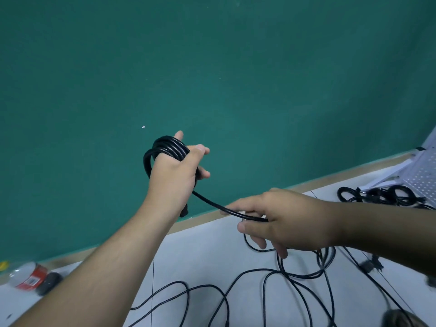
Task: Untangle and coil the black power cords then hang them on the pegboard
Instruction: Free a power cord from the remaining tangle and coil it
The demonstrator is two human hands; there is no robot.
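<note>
Nearest the camera, loose black cords [264, 270] are lying in overlapping loops on the white table [200, 251]; where they cross cannot be told. A blurred plug [368, 265] and a dark shape [401, 317] at the bottom right corner are too unclear to name.

Above them, one cord's free run [212, 204] is being pinched by the right hand [287, 220] between thumb [250, 226] and forefinger, the other fingers hanging loosely spread. Further out, the coil [168, 146] is being gripped in the raised left hand [174, 175], several turns being wrapped round the palm with the fingers curled over them. One dark cord end [184, 212] is hanging below that wrist.

The coiling step is judged to be in hand, with much cord left on the table. The next turn is calling for slack to be fed without the neighbouring loops being dragged along.

Farthest, the pegboard [422, 178] is being cut off by the right edge, its hooks not visible, with bundled cords [377, 197] lying beside it. A bottle [28, 276] is lying at far left.
</note>
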